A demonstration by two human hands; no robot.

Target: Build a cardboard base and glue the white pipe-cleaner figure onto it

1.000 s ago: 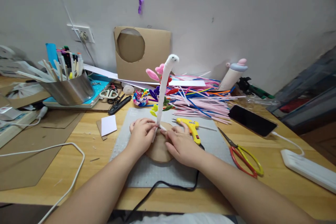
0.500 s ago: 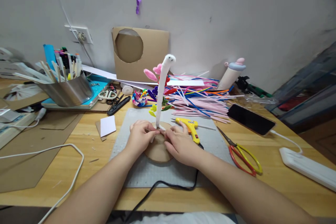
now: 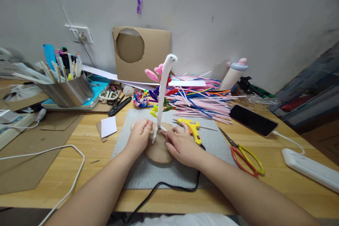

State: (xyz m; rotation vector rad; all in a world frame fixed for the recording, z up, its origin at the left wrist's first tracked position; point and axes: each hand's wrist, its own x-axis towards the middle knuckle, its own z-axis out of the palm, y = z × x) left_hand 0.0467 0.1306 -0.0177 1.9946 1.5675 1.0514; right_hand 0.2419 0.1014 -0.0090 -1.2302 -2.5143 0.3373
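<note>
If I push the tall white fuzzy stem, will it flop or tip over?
The white stem looks slim and fluffy, so it's probably light. It stands tall, so it may be fairly stiff. Its short feet on the cardboard disc could let it tip.

Cannot see the ends of most fingers on the left hand (image 3: 138, 136) — folded out of sight by the cardboard disc (image 3: 160, 153). Cannot tell pinch from press in the right hand (image 3: 184, 144) — partly blocking the yellow glue gun (image 3: 195, 127). Can follow the white power strip (image 3: 311, 168) only to the right edge.
</note>
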